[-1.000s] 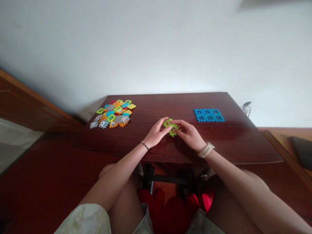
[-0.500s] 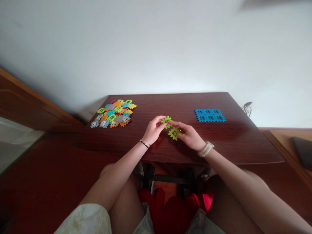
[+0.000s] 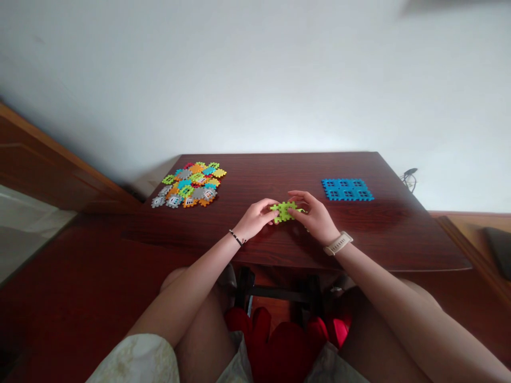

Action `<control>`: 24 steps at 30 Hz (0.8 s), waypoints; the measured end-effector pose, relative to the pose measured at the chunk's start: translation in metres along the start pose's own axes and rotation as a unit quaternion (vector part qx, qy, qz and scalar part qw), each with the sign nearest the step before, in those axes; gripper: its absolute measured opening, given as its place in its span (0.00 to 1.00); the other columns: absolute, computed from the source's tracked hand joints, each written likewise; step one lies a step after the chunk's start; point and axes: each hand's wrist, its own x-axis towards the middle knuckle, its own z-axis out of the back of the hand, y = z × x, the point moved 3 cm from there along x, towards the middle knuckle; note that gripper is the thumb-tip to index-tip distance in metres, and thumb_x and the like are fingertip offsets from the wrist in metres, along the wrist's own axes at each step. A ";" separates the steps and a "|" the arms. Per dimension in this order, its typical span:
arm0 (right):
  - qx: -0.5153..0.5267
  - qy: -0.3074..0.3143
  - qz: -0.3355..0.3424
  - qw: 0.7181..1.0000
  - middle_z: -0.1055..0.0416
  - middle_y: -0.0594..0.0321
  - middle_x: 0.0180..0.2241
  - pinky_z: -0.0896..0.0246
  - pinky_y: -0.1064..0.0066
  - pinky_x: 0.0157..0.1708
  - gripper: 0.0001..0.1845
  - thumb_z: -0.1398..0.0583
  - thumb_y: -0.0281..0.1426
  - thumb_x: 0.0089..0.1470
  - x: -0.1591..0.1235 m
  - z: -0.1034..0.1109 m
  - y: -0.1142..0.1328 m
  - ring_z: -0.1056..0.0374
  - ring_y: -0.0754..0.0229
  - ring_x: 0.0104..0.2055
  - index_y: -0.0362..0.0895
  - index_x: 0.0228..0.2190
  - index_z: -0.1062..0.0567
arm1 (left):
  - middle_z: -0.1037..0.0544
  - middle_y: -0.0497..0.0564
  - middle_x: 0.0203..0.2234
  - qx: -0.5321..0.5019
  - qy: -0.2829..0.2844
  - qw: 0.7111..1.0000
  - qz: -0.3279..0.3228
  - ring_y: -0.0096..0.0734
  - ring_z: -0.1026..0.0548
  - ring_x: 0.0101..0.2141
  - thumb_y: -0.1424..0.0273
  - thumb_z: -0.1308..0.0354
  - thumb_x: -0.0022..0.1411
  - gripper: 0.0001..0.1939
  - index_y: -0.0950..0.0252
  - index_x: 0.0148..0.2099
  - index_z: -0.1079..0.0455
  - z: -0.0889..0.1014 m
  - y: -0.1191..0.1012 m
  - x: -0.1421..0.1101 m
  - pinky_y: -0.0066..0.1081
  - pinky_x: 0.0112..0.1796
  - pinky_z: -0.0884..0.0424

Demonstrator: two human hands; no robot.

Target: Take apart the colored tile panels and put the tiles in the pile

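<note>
Your left hand pinches the left end of the green toothed pieces, its thumb on the upper face and its other fingers curled behind, so they are narrowed on that end. Your right hand has its thumb laid on the pieces from the right, with the index finger reaching past their far side; the fingers look slightly spread around that end rather than squeezed tight. More green shows under your right palm, but whether it is joined to the rest you cannot tell from here.

The green pieces are in front of you, over the near half of the bench, roughly midway along its near edge. Gripping from opposite ends probably lets you steady one side while pressing on the other, and leaves the middle teeth in sight.

The mixed pile of coloured pieces lies by the bench's left edge, towards the far-left corner, well apart from your hands; that likely leaves your working area free while staying within reach. The blue panel lies flat near the right edge, towards the far-right corner, perhaps set there to be out of your elbows' way and apart from the pile.
</note>
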 end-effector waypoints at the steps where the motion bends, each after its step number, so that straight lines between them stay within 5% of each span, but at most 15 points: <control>1: -0.006 -0.002 0.002 1.000 0.20 0.56 0.49 0.20 0.56 0.48 0.26 0.31 0.39 0.59 0.000 -0.001 0.000 0.21 0.51 0.47 0.49 0.57 0.24 | 0.17 0.56 0.46 -0.009 0.004 1.000 0.004 0.33 0.18 0.36 0.58 0.33 0.67 0.22 0.65 0.56 0.26 -0.002 0.000 -0.001 0.32 0.37 0.23; 12: -0.027 0.022 0.041 0.999 0.18 0.55 0.52 0.21 0.54 0.53 0.20 0.33 0.42 0.64 0.007 -0.018 0.010 0.20 0.50 0.50 0.50 0.54 0.22 | 0.23 0.50 0.32 0.009 0.010 1.000 0.018 0.31 0.25 0.29 0.51 0.35 0.66 0.19 0.63 0.42 0.29 0.012 -0.013 -0.015 0.28 0.28 0.33; 20: -0.035 0.015 0.021 0.999 0.15 0.55 0.47 0.22 0.50 0.54 0.20 0.35 0.44 0.65 0.013 -0.008 0.004 0.18 0.47 0.50 0.49 0.54 0.21 | 0.25 0.49 0.36 0.038 -0.238 0.965 0.100 0.32 0.26 0.36 0.54 0.33 0.58 0.18 0.62 0.41 0.30 0.095 -0.015 -0.040 0.26 0.33 0.30; 24: -0.050 0.009 0.020 0.999 0.15 0.55 0.46 0.24 0.49 0.55 0.20 0.35 0.45 0.66 0.016 -0.001 0.000 0.18 0.46 0.51 0.49 0.53 0.21 | 0.28 0.46 0.33 0.060 -0.297 0.945 0.122 0.27 0.31 0.32 0.57 0.34 0.54 0.18 0.62 0.41 0.30 0.144 -0.013 -0.058 0.24 0.32 0.34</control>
